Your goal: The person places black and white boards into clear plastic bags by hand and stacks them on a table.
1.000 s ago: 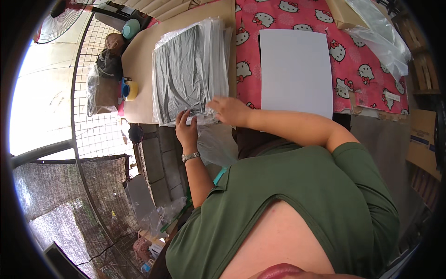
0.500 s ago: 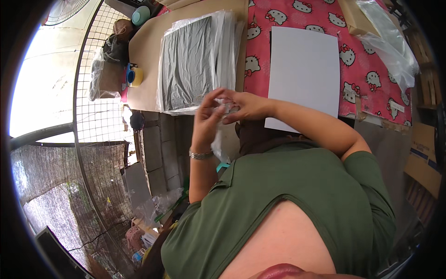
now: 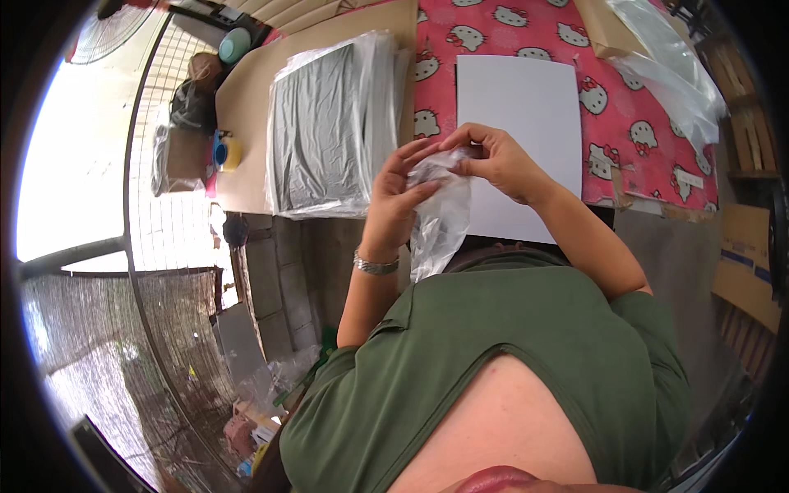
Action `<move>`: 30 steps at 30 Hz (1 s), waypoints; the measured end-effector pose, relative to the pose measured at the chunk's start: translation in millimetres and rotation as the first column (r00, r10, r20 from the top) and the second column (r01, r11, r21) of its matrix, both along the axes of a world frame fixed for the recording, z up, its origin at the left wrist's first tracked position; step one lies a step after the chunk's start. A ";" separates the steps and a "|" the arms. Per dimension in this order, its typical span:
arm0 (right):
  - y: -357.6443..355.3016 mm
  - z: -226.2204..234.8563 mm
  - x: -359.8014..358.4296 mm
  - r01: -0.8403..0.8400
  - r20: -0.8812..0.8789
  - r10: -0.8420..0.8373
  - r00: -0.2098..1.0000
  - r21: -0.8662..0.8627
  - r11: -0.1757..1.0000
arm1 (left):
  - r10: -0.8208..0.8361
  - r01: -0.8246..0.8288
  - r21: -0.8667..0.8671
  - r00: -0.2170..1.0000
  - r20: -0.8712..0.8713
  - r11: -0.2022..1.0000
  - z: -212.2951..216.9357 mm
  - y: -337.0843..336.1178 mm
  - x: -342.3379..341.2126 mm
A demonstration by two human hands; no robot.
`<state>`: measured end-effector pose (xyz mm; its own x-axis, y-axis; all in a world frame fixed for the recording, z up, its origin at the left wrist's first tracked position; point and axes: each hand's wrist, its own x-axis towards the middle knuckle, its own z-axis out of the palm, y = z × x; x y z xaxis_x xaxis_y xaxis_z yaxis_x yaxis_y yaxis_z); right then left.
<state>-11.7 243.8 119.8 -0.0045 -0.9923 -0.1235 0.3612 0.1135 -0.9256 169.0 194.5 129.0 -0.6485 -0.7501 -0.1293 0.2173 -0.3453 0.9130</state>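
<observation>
A crumpled clear plastic bag (image 3: 440,220) hangs between my two hands, in front of the table's near edge. My left hand (image 3: 401,191), with a metal-banded watch on its wrist, has fingers and thumb closed on the bag's upper part. From the other side my right hand (image 3: 496,162) pinches the bag's top edge between thumb and fingers. Beneath and beyond my right hand lies a large white sheet (image 3: 519,107), its near end sticking out past the table edge. To the left of my hands rests a stack of dark grey sheets in clear plastic sleeves (image 3: 316,131).
Brown paper (image 3: 238,185) covers the table's left part, and a pink patterned cloth (image 3: 440,90) its right. A yellow tape roll with blue (image 3: 228,154) sits at the left edge. More clear plastic (image 3: 670,74) lies at the far right. A cardboard box (image 3: 746,263) stands lower right.
Both hands have moved right, from beside the sleeved stack to the near left of the white sheet. The clear bag has come up with them and now hangs in full view.
</observation>
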 end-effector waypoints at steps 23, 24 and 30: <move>51.5 -18.7 -30.4 -0.067 -0.360 0.128 0.924 0.178 0.982 | 0.818 -0.442 -0.688 0.324 0.476 0.576 -137.6 -208.2 323.0; 51.1 -20.3 -30.1 -0.053 -0.354 0.111 0.929 0.169 0.984 | 0.837 -0.464 -0.696 0.315 0.448 0.548 -136.8 -204.4 318.0; 47.8 -19.4 -28.1 -0.082 -0.341 0.133 0.931 0.159 0.984 | 0.899 -0.573 -0.694 0.316 0.304 0.436 -143.8 -173.7 338.6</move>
<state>-39.8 291.6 100.5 0.0335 -0.9622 -0.2702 -0.0029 0.2703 -0.9628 507.6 20.9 -14.8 0.3228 -0.9158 0.2391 -0.4236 0.0862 0.9017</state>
